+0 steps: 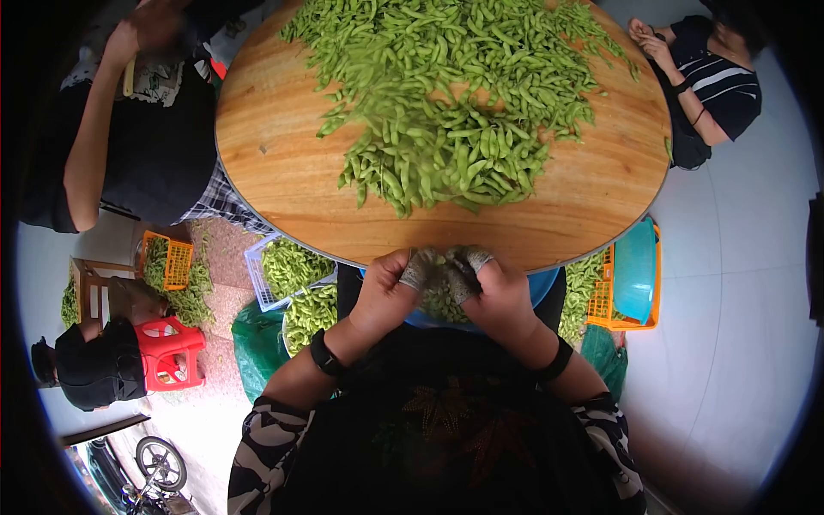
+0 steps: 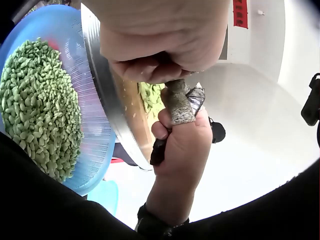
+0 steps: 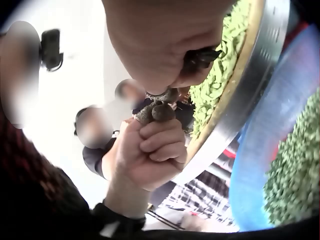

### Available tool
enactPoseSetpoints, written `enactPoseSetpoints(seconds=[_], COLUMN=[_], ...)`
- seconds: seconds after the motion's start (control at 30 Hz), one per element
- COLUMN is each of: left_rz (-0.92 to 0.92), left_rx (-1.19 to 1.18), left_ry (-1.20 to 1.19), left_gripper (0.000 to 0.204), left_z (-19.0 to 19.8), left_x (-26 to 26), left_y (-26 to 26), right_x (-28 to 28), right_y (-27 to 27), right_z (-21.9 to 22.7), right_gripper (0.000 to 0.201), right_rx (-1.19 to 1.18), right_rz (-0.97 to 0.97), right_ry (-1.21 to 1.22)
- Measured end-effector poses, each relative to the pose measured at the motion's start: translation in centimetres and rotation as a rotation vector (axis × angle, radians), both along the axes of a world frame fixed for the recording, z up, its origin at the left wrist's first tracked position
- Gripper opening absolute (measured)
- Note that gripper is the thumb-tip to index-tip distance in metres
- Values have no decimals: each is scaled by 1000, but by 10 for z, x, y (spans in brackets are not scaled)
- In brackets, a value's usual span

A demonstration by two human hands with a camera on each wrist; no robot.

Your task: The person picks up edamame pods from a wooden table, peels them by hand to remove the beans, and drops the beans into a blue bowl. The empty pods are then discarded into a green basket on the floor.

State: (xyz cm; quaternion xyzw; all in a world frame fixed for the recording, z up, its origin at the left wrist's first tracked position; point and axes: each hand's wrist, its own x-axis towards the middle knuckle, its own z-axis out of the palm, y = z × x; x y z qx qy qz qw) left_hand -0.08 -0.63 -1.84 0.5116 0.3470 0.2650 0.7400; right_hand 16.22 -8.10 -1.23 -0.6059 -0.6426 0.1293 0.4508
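At the near edge of the round wooden table (image 1: 283,193), my left hand (image 1: 386,287) and right hand (image 1: 499,296) meet, fingers curled and fingertips together. Grey-brown, worn wraps cover thumbs and some fingertips. A bit of a green soybean pod (image 1: 440,259) shows between the fingertips in the head view; fingers hide most of it. Below the hands sits a blue basket (image 2: 95,117) of shelled green beans (image 2: 40,105). A spread pile of soybean pods (image 1: 463,154) covers much of the tabletop ahead. In the right wrist view, the left fingers (image 3: 162,142) fold toward the palm.
Two people sit at the table, a person at left (image 1: 129,146) and one at right (image 1: 712,86); another sits on a red stool (image 1: 172,352) behind. Around my legs stand a lavender crate (image 1: 260,275) of pods, a green sack (image 1: 253,343) and an orange crate (image 1: 657,283).
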Motion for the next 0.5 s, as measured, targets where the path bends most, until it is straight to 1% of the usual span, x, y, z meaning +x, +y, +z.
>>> enactPoseSetpoints(seconds=[0.07, 0.1, 0.13, 0.17, 0.2, 0.23, 0.3, 0.33, 0.37, 0.4, 0.43, 0.47, 0.5], left_rz=[128, 128, 54, -22, -24, -30, -35, -80, -125, -124, -171, -218, -218], left_rx=[596, 597, 701, 802, 803, 798, 791, 718, 644, 643, 623, 602, 600], left_ry=[71, 70, 148, 225, 222, 175, 124, 53, -17, -17, -75, -134, -135], left_gripper=[17, 17, 13, 9, 9, 7, 6, 5, 11, 11, 5, 8, 8], left_z=[-16, -13, -7, -2, -1, 0, 2, 3, 3, 1, -1, -3, -2], left_x=[3, 1, -4, -5, -4, -2, -1, -2, -2, -2, -2, -2, -2], left_y=[-3, -4, -4, -4, -5, -6, -6, -5, -5, -4, -2, -2, -2], right_x=[-3, -5, -3, 0, 2, 4, 6, 10, 17, 20, 23, 27, 29], right_y=[-1, -2, -4, -6, -8, -8, -7, -7, -9, -8, -7, -8, -7], right_z=[2, 3, 2, -1, -3, -5, -8, -13, -19, -16, -11, -3, 4], right_gripper=[27, 27, 27, 27, 27, 27, 23, 23, 25, 27, 27, 26, 25], right_rx=[15, 27, 29, -41, -112, -112, -108, -109, -192, -275, -277, -456, -635], right_rz=[16, 31, 28, 57, 86, 84, 216, 217, 260, 302, 302, 325, 344], right_ry=[20, 42, 41, 51, 61, 59, 381, 379, 475, 571, 571, 734, 894])
